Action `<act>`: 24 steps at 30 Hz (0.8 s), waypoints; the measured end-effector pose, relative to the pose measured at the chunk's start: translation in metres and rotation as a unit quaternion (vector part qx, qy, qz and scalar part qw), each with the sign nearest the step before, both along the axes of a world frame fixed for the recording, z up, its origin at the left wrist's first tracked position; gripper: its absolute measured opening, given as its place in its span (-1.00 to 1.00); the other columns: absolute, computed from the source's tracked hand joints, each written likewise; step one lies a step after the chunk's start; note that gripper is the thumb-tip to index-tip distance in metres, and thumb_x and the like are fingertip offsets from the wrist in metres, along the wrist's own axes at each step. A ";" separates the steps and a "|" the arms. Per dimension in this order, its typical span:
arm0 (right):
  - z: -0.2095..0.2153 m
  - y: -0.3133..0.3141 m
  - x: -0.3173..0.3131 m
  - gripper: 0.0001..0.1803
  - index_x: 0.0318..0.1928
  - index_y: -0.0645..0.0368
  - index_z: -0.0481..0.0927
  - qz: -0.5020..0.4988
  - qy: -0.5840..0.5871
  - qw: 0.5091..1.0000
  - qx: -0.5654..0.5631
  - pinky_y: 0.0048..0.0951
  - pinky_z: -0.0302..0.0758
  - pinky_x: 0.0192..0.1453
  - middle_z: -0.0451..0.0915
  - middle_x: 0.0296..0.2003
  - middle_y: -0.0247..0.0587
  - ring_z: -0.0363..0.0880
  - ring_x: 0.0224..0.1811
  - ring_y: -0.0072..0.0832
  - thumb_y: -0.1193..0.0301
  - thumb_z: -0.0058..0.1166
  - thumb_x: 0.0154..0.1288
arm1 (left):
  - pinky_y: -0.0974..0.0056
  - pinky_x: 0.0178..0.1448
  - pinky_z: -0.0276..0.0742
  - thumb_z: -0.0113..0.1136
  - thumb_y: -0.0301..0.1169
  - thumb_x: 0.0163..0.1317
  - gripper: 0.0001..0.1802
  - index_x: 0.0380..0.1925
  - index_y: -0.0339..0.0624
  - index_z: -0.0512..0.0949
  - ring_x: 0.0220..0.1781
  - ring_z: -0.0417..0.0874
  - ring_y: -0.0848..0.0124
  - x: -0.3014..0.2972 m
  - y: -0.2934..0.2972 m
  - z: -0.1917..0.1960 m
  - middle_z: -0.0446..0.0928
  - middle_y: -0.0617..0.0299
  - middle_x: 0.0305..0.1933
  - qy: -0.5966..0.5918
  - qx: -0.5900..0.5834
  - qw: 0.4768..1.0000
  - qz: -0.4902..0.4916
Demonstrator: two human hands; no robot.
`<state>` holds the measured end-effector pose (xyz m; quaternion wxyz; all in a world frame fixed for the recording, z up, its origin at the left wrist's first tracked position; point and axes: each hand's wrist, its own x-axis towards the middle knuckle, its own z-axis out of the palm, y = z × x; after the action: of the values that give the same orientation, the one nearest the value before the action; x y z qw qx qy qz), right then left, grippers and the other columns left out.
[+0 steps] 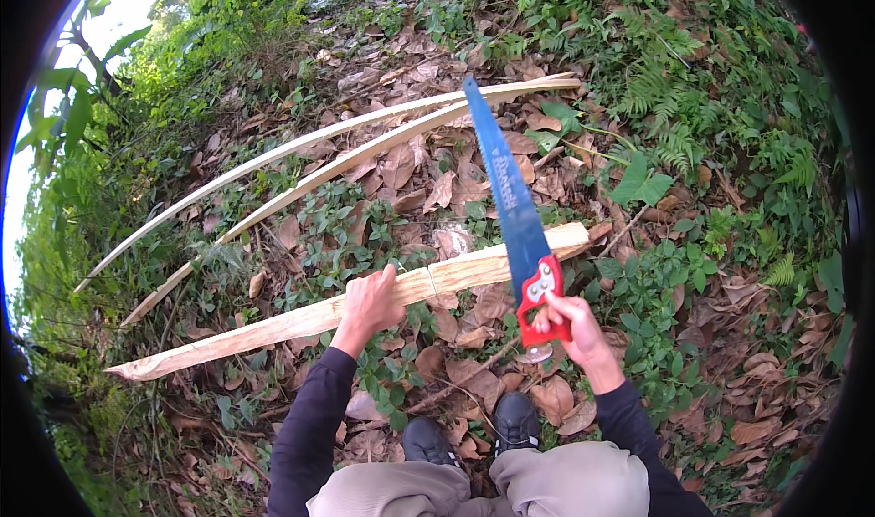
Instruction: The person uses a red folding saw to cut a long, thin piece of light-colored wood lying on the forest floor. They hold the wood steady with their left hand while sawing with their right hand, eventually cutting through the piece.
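My left hand [370, 306] is closed around a pale, rough-hewn length of wood [264, 333] that lies slantwise before my feet. A thin saw cut [432, 280] crosses the wood to the right of that hand. In my right hand [580, 331] is a hand saw [507, 180], its red handle [542, 289] gripped and its blue blade pointing up and away. The blade passes over the wood near its right end, clear of the cut; whether it touches the wood I cannot tell.
Two long, thin wooden strips [301, 142] lie farther off on the ground, meeting near their right ends. Dry brown leaves [465, 376] cover the soil, with low green plants [679, 289] at the right. My dark shoes [518, 421] stand close behind the wood.
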<state>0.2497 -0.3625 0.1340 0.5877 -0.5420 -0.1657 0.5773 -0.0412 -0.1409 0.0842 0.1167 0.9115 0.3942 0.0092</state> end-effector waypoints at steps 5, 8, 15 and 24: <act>-0.058 -0.022 -0.065 -0.43 -0.59 0.11 0.38 0.005 -0.032 0.998 0.060 -0.39 0.46 -0.25 0.38 -0.67 -0.41 0.46 -0.57 -0.50 0.12 -0.05 0.64 | -0.06 -0.30 0.58 0.25 -0.30 -0.12 -0.59 -0.26 -0.25 0.42 -0.39 0.72 -0.06 0.032 0.003 -0.014 0.64 -0.09 -0.44 -0.002 -0.010 1.000 -0.007; -0.064 -0.020 -0.083 -0.60 -0.41 0.17 0.54 0.018 -0.097 0.994 0.036 -0.58 0.39 -0.40 0.44 -0.63 -0.50 0.43 -0.57 -0.71 0.19 0.05 0.60 | -0.06 -0.30 0.58 0.24 -0.29 -0.11 -0.60 -0.27 -0.26 0.42 -0.39 0.72 -0.07 0.036 0.008 -0.021 0.64 -0.10 -0.44 0.009 -0.016 1.000 0.004; -0.050 -0.006 -0.098 -0.67 -0.26 0.16 0.49 0.076 -0.214 0.962 0.155 -0.56 0.34 -0.40 0.45 -0.50 -0.49 0.39 -0.50 -0.71 0.22 0.35 0.33 | -0.07 -0.27 0.60 0.20 -0.30 -0.09 -0.65 -0.31 -0.25 0.45 -0.38 0.72 -0.08 0.043 0.012 -0.022 0.64 -0.11 -0.46 0.001 -0.013 1.000 0.009; -0.039 0.011 -0.096 -0.67 -0.33 0.21 0.54 -0.054 -0.200 0.974 0.096 -0.48 0.28 -0.51 0.41 -0.65 -0.44 0.35 -0.61 -0.68 0.22 0.24 0.47 | -0.12 -0.19 0.60 0.21 -0.25 -0.12 -0.66 -0.35 -0.22 0.51 -0.32 0.70 -0.16 0.049 0.019 -0.006 0.63 -0.17 -0.47 0.010 -0.053 0.998 0.036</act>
<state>0.1539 -0.3512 0.0952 0.6223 -0.5955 -0.3049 0.4064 0.0083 -0.1217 0.0779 0.1607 0.8895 0.4275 -0.0163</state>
